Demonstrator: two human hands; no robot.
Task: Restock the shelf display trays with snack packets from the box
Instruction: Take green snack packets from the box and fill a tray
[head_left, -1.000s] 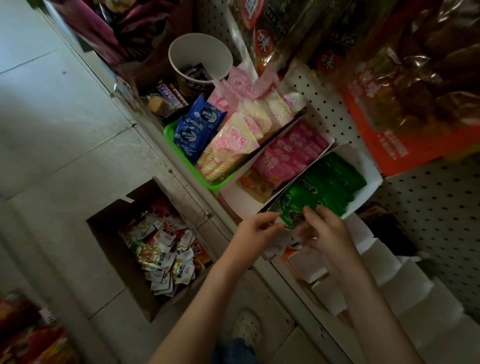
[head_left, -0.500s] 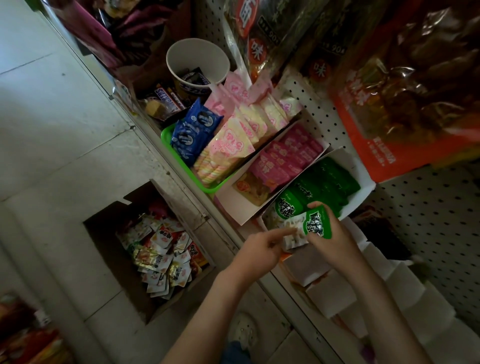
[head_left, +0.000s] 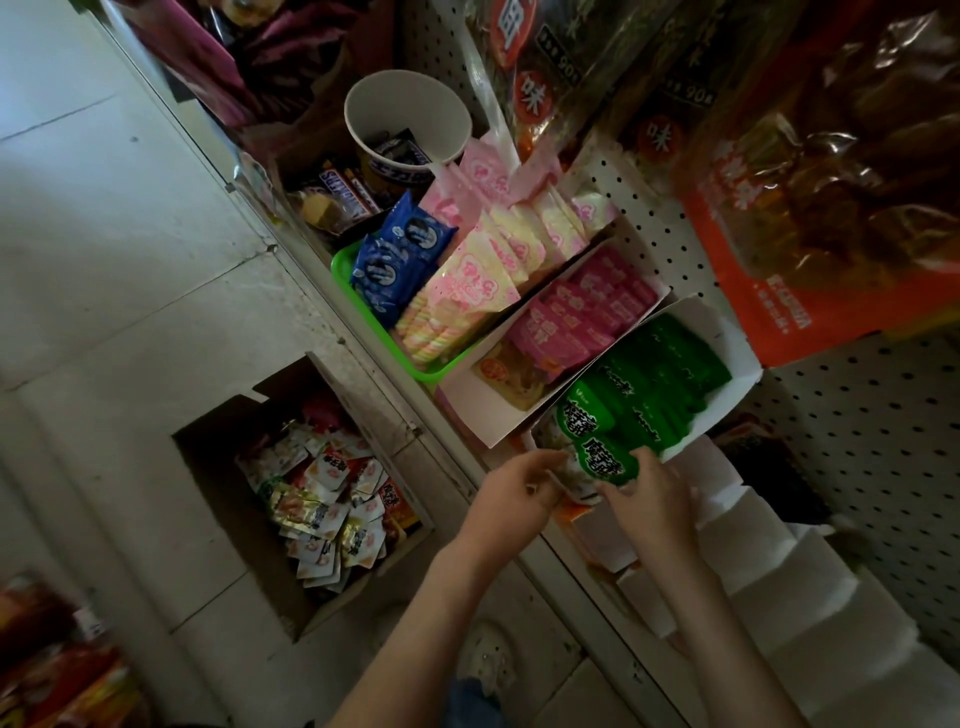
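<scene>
Down on the floor to my left sits the open cardboard box (head_left: 228, 467), with a loose heap of small white, gold and red snack packets (head_left: 327, 509) in it; their print is too small for me to read. On the shelf, a white paper cup (head_left: 405, 109) holds a few dark wrappers, and just in front of it lie bars (head_left: 343, 189) whose brown wrappers read SNICKERS. Next comes a green plastic tray (head_left: 363, 306) with blue packets (head_left: 400, 260) on its left side and pink-and-yellow packets (head_left: 467, 296) beside them. Then a white card tray (head_left: 467, 405) is filled with a row of pink packets (head_left: 582, 312). My left hand (head_left: 514, 493) has its fingers curled, pinching the pale end of one green packet (head_left: 605, 462), and my right hand (head_left: 649, 499) pinches its green end. The packet sits at the front lip of the next white tray (head_left: 737, 364), touching the green packets (head_left: 660, 379) lined up inside. Its bold black-and-white characters are blurred. Bags (head_left: 545, 62) hanging above show the character 味 in a red circle and the figure 90, and a big orange bag (head_left: 805, 208) hangs furthest right.
</scene>
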